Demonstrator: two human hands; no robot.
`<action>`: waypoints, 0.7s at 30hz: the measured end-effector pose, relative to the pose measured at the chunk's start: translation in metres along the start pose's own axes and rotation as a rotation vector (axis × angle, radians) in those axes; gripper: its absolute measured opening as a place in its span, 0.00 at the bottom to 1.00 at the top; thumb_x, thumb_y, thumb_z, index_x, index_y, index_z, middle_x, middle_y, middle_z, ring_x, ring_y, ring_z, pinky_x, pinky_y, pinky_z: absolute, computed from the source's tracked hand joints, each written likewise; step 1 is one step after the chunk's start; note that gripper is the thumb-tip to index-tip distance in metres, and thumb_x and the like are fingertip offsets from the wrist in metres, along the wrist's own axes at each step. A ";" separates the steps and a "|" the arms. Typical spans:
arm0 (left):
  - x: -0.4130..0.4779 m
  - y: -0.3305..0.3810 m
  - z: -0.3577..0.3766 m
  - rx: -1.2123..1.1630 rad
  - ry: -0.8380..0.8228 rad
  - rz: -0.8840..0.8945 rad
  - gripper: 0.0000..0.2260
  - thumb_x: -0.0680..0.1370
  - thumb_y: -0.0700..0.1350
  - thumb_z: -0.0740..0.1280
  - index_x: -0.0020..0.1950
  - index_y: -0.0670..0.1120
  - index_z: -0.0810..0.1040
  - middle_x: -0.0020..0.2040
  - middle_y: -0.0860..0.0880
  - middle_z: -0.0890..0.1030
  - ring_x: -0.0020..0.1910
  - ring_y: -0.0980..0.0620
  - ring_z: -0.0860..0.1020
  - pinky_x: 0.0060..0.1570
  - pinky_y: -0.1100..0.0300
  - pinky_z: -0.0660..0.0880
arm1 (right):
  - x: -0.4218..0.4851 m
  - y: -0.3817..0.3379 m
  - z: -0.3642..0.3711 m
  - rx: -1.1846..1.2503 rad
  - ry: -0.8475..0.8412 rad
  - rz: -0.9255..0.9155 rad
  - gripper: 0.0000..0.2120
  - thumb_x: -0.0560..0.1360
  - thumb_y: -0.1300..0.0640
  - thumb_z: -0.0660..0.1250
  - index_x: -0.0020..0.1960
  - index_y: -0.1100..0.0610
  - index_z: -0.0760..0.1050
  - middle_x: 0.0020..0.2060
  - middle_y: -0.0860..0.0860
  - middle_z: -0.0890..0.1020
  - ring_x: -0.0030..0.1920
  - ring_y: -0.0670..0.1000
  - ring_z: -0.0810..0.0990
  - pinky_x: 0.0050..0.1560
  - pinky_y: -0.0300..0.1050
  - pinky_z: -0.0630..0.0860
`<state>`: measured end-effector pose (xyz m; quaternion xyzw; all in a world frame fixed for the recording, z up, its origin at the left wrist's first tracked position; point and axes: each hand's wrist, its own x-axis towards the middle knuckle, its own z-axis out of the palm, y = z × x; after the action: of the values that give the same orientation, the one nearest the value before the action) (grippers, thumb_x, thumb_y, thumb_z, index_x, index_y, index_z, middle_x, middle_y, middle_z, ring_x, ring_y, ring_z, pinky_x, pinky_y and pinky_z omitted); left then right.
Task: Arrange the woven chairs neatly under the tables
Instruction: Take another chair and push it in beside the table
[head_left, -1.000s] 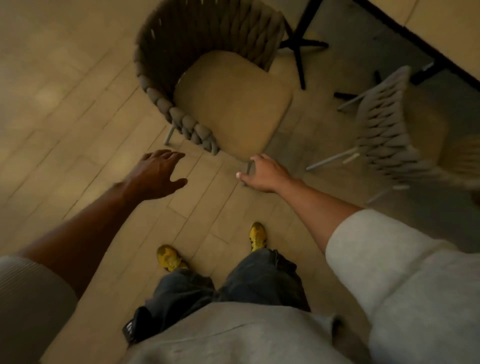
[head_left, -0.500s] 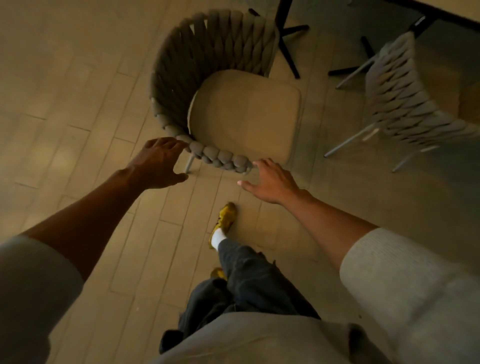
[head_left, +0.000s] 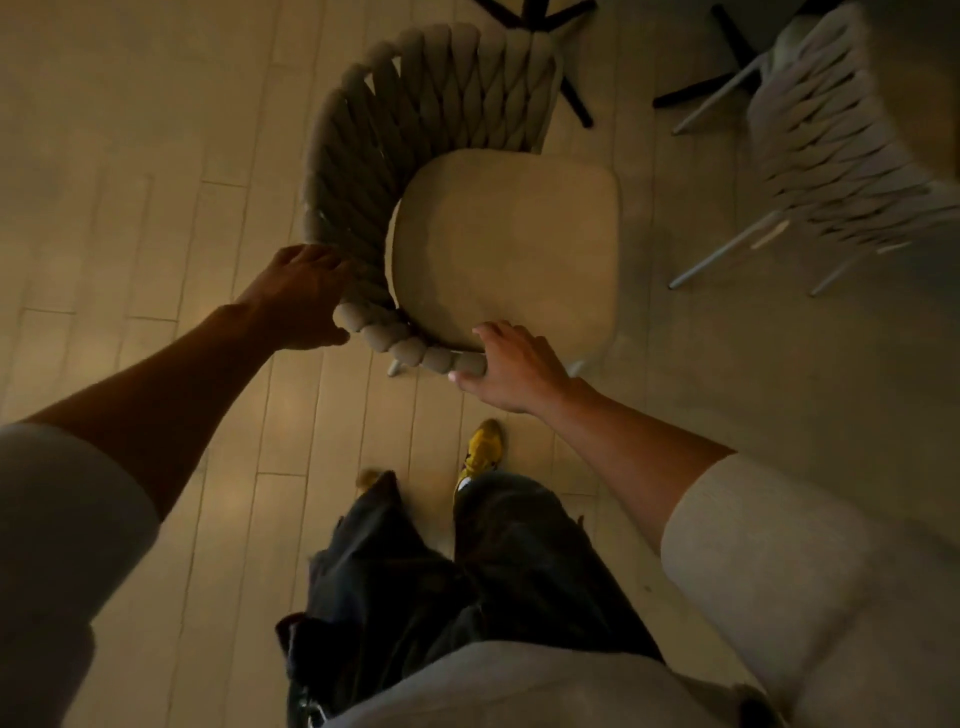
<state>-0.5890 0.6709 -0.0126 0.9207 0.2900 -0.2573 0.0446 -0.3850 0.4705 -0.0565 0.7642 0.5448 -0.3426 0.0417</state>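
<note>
The woven chair (head_left: 498, 244) stands on the floor right in front of both hands. Its round back curves away from the left hand (head_left: 298, 296), and its open front points out past the right hand (head_left: 511, 364). The black desk legs (head_left: 574, 104) are beyond the chair, far from the hands. The left hand holds the chair's back rim. The right hand holds the rim's end. I think the chair needs a push away.

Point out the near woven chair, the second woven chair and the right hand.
near woven chair (head_left: 509, 249): head view, middle of its seat.
second woven chair (head_left: 821, 156): head view, its woven backrest.
right hand (head_left: 519, 364): head view, back of the hand.
</note>
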 end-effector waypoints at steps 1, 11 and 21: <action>0.012 -0.009 0.004 0.035 -0.013 0.036 0.44 0.71 0.59 0.78 0.82 0.50 0.61 0.79 0.47 0.67 0.81 0.45 0.60 0.79 0.45 0.59 | 0.007 -0.006 0.004 0.003 -0.001 0.004 0.39 0.77 0.31 0.63 0.78 0.54 0.63 0.74 0.55 0.70 0.72 0.59 0.70 0.68 0.61 0.70; 0.103 -0.086 0.039 0.489 -0.117 0.296 0.35 0.75 0.67 0.69 0.80 0.60 0.62 0.79 0.53 0.65 0.81 0.46 0.59 0.81 0.43 0.53 | 0.073 -0.068 0.060 0.084 0.037 0.109 0.30 0.79 0.41 0.66 0.75 0.56 0.66 0.69 0.56 0.73 0.68 0.59 0.73 0.63 0.56 0.72; 0.157 -0.104 0.076 0.680 0.006 0.516 0.26 0.73 0.66 0.63 0.72 0.69 0.69 0.72 0.60 0.74 0.78 0.47 0.66 0.77 0.33 0.46 | 0.116 -0.098 0.100 -0.001 0.148 0.182 0.25 0.78 0.46 0.69 0.72 0.53 0.70 0.63 0.54 0.80 0.63 0.59 0.78 0.59 0.56 0.71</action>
<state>-0.5710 0.8194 -0.1502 0.9261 -0.0512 -0.3161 -0.1996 -0.4967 0.5598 -0.1684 0.8337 0.4750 -0.2799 0.0324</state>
